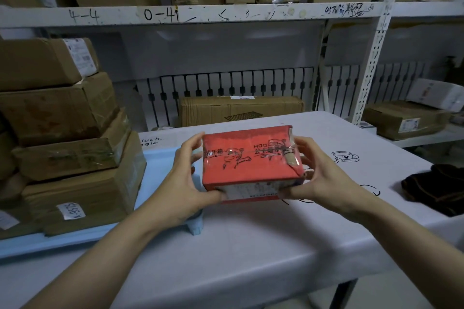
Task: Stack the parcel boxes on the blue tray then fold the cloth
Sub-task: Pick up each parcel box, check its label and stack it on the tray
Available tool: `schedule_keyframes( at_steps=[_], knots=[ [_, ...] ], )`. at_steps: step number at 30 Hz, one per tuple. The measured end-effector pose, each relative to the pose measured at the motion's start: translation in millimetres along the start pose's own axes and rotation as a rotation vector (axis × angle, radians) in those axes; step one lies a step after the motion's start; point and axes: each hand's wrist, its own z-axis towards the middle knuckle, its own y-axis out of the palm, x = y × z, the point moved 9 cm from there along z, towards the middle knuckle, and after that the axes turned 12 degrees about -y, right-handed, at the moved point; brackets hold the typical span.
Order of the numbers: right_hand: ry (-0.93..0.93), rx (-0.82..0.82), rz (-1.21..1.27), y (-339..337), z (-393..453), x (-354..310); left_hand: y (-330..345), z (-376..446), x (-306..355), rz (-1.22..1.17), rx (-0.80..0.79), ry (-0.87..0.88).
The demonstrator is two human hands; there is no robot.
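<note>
I hold the red parcel box (247,163) in front of me, raised off the table (251,246), one hand at each end. My left hand (187,180) curls round its left end and my right hand (324,178) round its right end, thumbs on the near face and fingers over the far top edge, so it stays level while I carry it. To its left, at the table's left edge, the blue tray (105,229) already bears a stack of brown boxes (72,148), the widest lowest, which I judge keeps the pile steady. This red one, I judge, goes on that stack next, so it must be lifted up and across. At the table's right edge the dark cloth (437,188) lies bunched and unfolded, kept well apart for later. Beyond the table's far edge stand shelves (226,14) of cartons.
</note>
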Motion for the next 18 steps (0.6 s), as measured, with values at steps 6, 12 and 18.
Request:
schedule_keyframes(
  at_steps=[6, 12, 18],
  knots=[
    [-0.060, 0.055, -0.131, -1.8, -1.5, -10.7, -4.5, -8.9, 30.0, 0.293, 0.190, 0.134],
    [-0.182, 0.021, -0.439, 6.7, 0.7, -29.9, 15.5, -18.5, 59.1, 0.538, 0.218, 0.326],
    [-0.302, 0.003, -0.601, 12.1, -1.6, -56.5, 14.0, -16.9, 56.1, 0.442, 0.208, 0.303]
  ],
)
